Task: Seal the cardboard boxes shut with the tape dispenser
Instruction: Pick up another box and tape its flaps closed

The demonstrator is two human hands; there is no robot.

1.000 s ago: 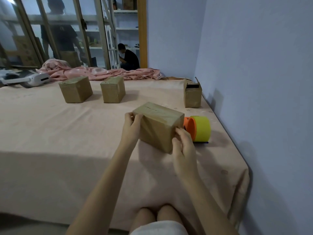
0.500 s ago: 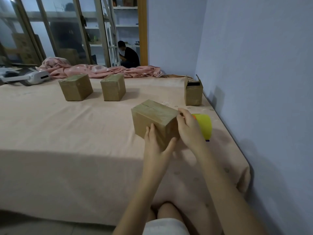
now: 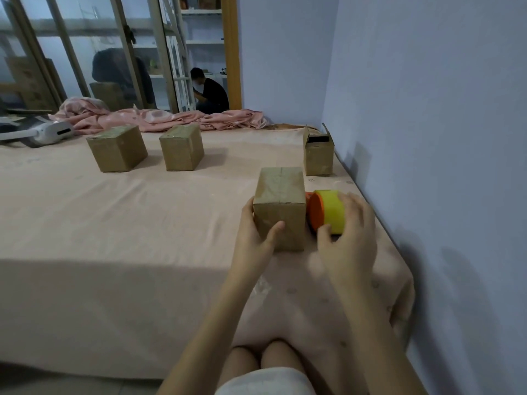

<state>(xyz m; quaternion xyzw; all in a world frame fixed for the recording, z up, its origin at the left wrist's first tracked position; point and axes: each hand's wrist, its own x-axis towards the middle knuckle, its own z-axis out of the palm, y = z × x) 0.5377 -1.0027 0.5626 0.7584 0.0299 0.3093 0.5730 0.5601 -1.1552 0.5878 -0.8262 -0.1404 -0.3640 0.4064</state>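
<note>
Tape dispenser [image 3: 328,212] half behind right hand [image 3: 352,240]

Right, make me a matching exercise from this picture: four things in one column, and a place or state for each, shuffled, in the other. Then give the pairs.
Things
1. nearest cardboard box
2. tape dispenser
3. box by the wall
4. pink blanket

Places or states
A. flaps standing open
B. bunched along the far edge of the bed
C. steadied by the left hand
D. yellow and orange, under the right hand

Pairs: 1-C, 2-D, 3-A, 4-B
</note>
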